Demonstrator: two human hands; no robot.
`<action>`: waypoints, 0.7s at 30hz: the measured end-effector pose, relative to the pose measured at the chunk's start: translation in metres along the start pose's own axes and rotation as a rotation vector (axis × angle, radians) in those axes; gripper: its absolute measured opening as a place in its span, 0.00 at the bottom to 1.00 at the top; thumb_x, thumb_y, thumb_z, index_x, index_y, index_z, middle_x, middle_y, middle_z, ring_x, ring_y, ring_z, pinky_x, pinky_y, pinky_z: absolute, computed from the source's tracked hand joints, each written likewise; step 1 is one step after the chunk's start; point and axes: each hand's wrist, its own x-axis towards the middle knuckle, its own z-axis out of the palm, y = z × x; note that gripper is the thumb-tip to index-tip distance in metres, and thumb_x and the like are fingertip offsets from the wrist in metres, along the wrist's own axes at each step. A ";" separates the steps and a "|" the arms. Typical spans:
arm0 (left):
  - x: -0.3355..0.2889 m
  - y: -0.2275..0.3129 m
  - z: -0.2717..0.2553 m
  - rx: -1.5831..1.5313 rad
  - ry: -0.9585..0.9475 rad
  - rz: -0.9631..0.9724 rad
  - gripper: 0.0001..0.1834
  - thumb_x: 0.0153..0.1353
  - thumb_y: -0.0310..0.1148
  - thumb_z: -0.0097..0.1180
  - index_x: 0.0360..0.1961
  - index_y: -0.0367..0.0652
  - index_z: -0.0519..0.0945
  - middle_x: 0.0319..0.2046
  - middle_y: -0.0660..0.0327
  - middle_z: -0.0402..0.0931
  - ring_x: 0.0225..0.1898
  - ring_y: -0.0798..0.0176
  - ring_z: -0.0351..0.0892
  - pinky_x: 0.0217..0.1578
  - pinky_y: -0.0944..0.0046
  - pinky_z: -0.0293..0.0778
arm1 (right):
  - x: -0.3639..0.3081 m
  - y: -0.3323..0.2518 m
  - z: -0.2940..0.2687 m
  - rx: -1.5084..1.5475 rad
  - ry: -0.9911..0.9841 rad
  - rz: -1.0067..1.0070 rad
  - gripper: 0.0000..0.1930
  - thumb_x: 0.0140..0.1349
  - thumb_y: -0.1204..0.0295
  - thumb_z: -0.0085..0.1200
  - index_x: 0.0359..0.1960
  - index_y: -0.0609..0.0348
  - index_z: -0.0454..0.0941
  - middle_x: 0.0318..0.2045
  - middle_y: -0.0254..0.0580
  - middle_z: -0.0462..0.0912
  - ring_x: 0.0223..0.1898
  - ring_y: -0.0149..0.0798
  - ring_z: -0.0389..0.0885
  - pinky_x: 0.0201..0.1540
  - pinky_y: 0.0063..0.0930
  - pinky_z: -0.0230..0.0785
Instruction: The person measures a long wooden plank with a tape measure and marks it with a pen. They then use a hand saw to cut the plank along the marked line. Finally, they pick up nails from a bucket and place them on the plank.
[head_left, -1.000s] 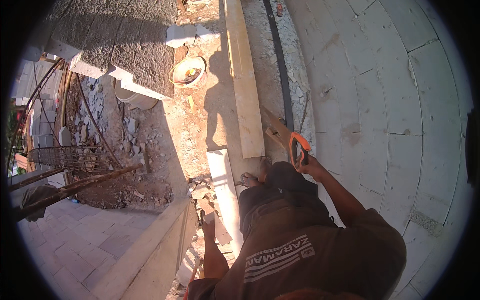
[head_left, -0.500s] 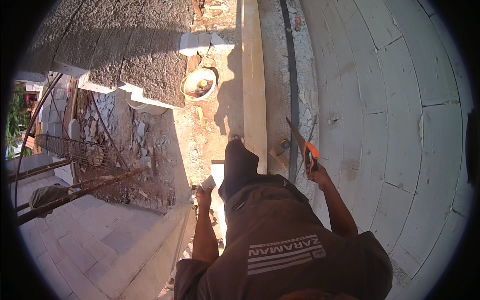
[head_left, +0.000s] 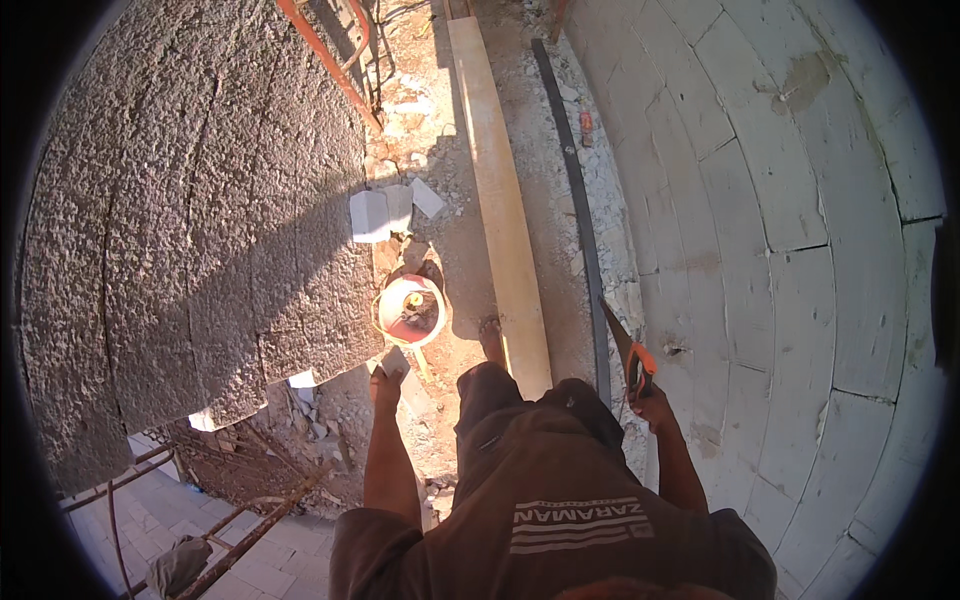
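Observation:
My left hand [head_left: 384, 388] is closed on a small pale block piece [head_left: 396, 362], held just nearer than a pinkish bucket [head_left: 396, 296] with some dark stuff and a yellow bit in it. In my right hand [head_left: 652, 406] is a handsaw [head_left: 639, 366] with an orange and black handle. Its narrow blade points away and to the left, over the dark strip along the foot of the right wall. The saw's blade appears apart from the wall.
A long wooden plank [head_left: 495, 190] lies ahead on the rubble-strewn ground. White block offcuts [head_left: 370, 216] lie beyond the bucket. A pale block wall [head_left: 790, 300] rises on the right, a rough grey wall [head_left: 190, 220] on the left. Orange scaffold tubes [head_left: 330, 62] stand ahead; rusty poles [head_left: 250, 535] lower left.
I have moved forward along the passage: bucket, offcuts and plank are closer, and orange scaffold tubes have come into view. Both hands keep hold of the block piece and the handsaw.

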 end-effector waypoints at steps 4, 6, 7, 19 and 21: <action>0.118 0.202 -0.032 -0.459 0.000 0.241 0.14 0.63 0.27 0.60 0.50 0.34 0.79 0.41 0.60 0.83 0.39 0.68 0.80 0.38 0.66 0.76 | 0.027 -0.073 0.020 -0.001 0.010 -0.118 0.19 0.43 0.84 0.56 0.41 0.59 0.76 0.32 0.34 0.78 0.33 0.30 0.77 0.36 0.26 0.68; 0.141 0.264 -0.031 -0.528 -0.027 0.329 0.14 0.64 0.26 0.59 0.51 0.35 0.79 0.42 0.60 0.83 0.39 0.68 0.81 0.39 0.67 0.76 | 0.044 -0.108 0.025 -0.080 0.041 -0.177 0.20 0.45 0.85 0.56 0.43 0.59 0.77 0.34 0.32 0.78 0.35 0.30 0.77 0.40 0.27 0.69; 0.152 0.286 -0.026 -0.562 -0.056 0.363 0.14 0.64 0.26 0.59 0.51 0.35 0.79 0.42 0.61 0.83 0.39 0.67 0.81 0.40 0.66 0.76 | 0.054 -0.125 0.026 -0.021 0.023 -0.157 0.20 0.45 0.85 0.56 0.43 0.59 0.77 0.34 0.32 0.78 0.36 0.30 0.77 0.41 0.29 0.70; 0.082 0.194 0.117 -0.014 0.018 -0.218 0.23 0.53 0.32 0.64 0.51 0.36 0.79 0.42 0.50 0.83 0.43 0.51 0.84 0.45 0.54 0.76 | 0.247 -0.379 0.004 -0.251 -0.206 -0.197 0.21 0.40 0.84 0.56 0.41 0.57 0.76 0.30 0.30 0.76 0.31 0.30 0.75 0.35 0.26 0.68; 0.051 0.186 0.135 -0.067 0.023 -0.216 0.23 0.52 0.30 0.63 0.51 0.36 0.79 0.42 0.50 0.83 0.43 0.51 0.83 0.45 0.55 0.76 | 0.267 -0.433 -0.006 -0.397 -0.232 -0.195 0.18 0.43 0.82 0.56 0.40 0.58 0.76 0.30 0.32 0.76 0.31 0.30 0.75 0.36 0.26 0.68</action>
